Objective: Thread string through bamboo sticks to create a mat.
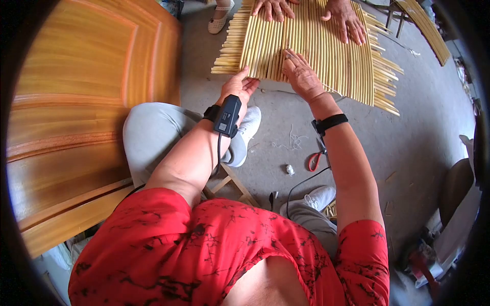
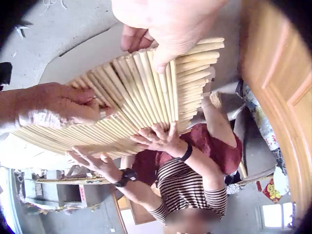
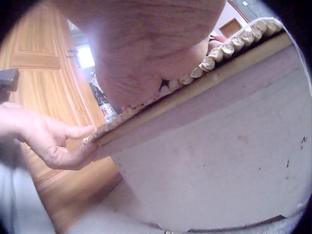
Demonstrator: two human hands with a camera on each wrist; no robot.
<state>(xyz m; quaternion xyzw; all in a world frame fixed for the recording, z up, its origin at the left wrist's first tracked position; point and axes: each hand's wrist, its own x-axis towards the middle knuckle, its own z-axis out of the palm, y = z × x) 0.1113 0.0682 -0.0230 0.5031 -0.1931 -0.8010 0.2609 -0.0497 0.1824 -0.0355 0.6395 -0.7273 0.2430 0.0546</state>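
Note:
A mat of thin pale sticks (image 1: 265, 48) lies over a board (image 3: 219, 131), its stick ends sticking out unevenly at both sides. My left hand (image 1: 238, 86) grips its near left corner, thumb on top and fingers beneath; in the right wrist view the same left hand (image 3: 53, 141) pinches the edge. My right hand (image 1: 304, 76) rests on the sticks at the near edge, fingers extended forward. In the left wrist view the right hand (image 2: 58, 105) has its fingertips on the sticks; a small shiny bit shows there, too unclear to name.
Another person's two hands (image 1: 275, 9) press the mat's far part. Red-handled scissors (image 1: 314, 161), white thread (image 1: 292, 140) and a small white object (image 1: 290, 169) lie on the floor. A wooden door panel (image 1: 76, 102) stands at the left; a cable runs near my right arm.

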